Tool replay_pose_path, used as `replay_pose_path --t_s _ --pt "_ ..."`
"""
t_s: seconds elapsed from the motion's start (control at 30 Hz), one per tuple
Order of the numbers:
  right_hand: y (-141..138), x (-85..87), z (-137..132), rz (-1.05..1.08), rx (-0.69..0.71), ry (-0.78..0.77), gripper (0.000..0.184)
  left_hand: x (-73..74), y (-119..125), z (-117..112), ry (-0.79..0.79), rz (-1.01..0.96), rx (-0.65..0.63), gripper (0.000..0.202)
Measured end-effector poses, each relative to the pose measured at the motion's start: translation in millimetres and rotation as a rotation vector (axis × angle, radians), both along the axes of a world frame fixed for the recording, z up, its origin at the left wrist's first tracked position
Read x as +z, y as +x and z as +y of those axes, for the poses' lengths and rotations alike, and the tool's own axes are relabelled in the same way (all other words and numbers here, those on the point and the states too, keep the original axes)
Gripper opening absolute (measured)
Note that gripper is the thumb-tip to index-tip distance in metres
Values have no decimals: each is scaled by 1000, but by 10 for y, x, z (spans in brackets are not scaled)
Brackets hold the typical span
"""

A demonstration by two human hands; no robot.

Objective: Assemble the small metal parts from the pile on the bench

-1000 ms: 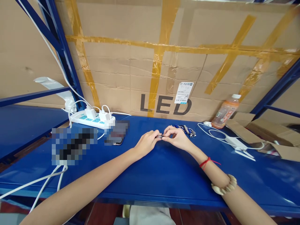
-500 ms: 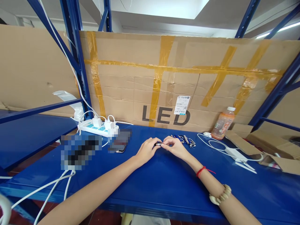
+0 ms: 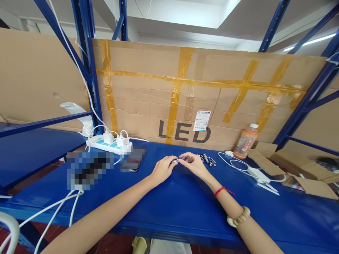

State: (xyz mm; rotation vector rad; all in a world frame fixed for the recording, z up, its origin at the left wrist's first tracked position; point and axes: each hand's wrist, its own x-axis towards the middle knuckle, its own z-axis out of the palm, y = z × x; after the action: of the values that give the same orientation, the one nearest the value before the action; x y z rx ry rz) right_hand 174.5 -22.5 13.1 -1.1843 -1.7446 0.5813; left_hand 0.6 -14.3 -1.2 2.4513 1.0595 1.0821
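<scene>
My left hand (image 3: 162, 168) and my right hand (image 3: 194, 163) meet over the blue shelf top (image 3: 185, 197), fingertips pinched from both sides on a small dark metal piece (image 3: 175, 161). Only its short middle shows between the fingers. Just behind my right hand lies a little heap of similar small metal and blue pieces (image 3: 207, 159). My right wrist wears a red string and a bead bracelet.
A white power strip (image 3: 108, 145) with plugged chargers sits at the back left, cables trailing off the front edge. A phone (image 3: 131, 164) lies beside it. An orange drink bottle (image 3: 245, 141), a white charger with cable (image 3: 256, 173) and open cardboard boxes (image 3: 296, 165) stand at right. Taped cardboard walls the back.
The camera has tilted upward, showing more of the rack and ceiling. Both hands stay together on the small piece, shifted slightly left in view.
</scene>
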Motion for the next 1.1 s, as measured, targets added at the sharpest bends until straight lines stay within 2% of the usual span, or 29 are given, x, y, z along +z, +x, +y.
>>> replay_pose_path --t_s 0.17,0.4,0.57,0.7,0.9,1.1 --pt "18 26 -13 -22 37 51 31 20 -8 -10 -29 10 -42 27" --pt "33 -1 7 41 55 42 31 27 -13 -23 -49 11 -25 28" --pt "60 -53 52 114 125 -13 30 22 -22 -8 -135 8 -108 24" --pt "67 -37 51 160 110 -47 32 23 -26 -11 -187 22 -125 21" --pt "79 17 36 112 72 -28 34 19 -19 -19 -106 56 -137 20" --pt "98 -4 46 12 52 -50 33 29 -28 -11 -25 117 -101 23"
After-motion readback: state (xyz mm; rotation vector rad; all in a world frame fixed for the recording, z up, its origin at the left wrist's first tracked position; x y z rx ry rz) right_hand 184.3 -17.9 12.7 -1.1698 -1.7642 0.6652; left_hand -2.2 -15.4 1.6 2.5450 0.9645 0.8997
